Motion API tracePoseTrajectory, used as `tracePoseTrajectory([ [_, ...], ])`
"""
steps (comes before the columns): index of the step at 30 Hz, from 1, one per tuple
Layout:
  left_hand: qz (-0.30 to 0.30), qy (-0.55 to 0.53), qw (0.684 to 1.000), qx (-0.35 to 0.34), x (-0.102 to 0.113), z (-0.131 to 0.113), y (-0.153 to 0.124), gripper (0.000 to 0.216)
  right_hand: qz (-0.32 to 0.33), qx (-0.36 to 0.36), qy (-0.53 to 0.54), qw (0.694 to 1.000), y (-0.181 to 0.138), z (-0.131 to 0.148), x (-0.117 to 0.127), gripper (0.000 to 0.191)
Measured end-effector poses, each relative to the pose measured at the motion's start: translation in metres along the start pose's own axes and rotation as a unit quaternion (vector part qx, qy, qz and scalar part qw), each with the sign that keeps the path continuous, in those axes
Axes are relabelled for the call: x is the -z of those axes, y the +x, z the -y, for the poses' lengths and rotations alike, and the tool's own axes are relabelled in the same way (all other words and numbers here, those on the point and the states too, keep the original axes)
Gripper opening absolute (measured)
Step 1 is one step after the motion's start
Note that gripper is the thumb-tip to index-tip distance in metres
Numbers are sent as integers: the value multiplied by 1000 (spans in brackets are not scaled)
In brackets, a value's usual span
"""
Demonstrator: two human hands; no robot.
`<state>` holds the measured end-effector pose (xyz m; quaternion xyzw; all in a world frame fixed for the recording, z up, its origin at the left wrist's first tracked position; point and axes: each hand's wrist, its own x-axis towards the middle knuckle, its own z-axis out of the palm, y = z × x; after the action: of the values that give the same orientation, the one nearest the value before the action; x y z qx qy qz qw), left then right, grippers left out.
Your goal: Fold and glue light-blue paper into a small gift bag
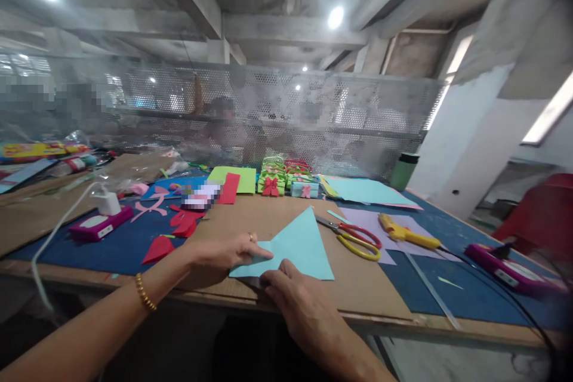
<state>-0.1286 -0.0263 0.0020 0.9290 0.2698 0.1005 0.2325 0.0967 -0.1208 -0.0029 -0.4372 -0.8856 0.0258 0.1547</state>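
A light blue paper (298,246), folded into a triangle, lies on a brown cardboard sheet (358,277) near the table's front edge. My left hand (219,256) presses its left corner, fingers stretched over the fold. Just below it, my right hand (299,304) pushes its fingertips onto the paper's lower edge. Neither hand lifts the paper off the board.
Red and yellow scissors (356,239) and a yellow glue gun (407,233) lie right of the paper. Red paper cutouts (172,236), a purple device (98,225) with a white charger, small green gift boxes (280,180) and coloured sheets fill the blue table. A mesh screen stands behind.
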Motion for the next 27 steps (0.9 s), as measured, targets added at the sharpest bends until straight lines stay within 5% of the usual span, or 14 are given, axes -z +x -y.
tracePoseTrajectory([
  [11, -3, 1, 1000, 2, 5, -6, -1, 42, -9, 10, 42, 999, 6, 5, -3, 22],
  [17, -11, 20, 999, 22, 4, -10, -3, 43, 41, 79, 163, 983, -23, 6, 16, 25],
  [21, -15, 33, 999, 36, 4, -17, -4, 45, -92, 37, 179, 979, -52, -37, 27, 31],
  [24, -31, 81, 994, 73, 0, -30, -8, 44, -219, -43, 51, 973, -69, -85, 33, 27],
  [27, -98, 123, 980, 118, -7, -44, -11, 33, -223, -125, -78, 964, -78, -119, 32, 29],
])
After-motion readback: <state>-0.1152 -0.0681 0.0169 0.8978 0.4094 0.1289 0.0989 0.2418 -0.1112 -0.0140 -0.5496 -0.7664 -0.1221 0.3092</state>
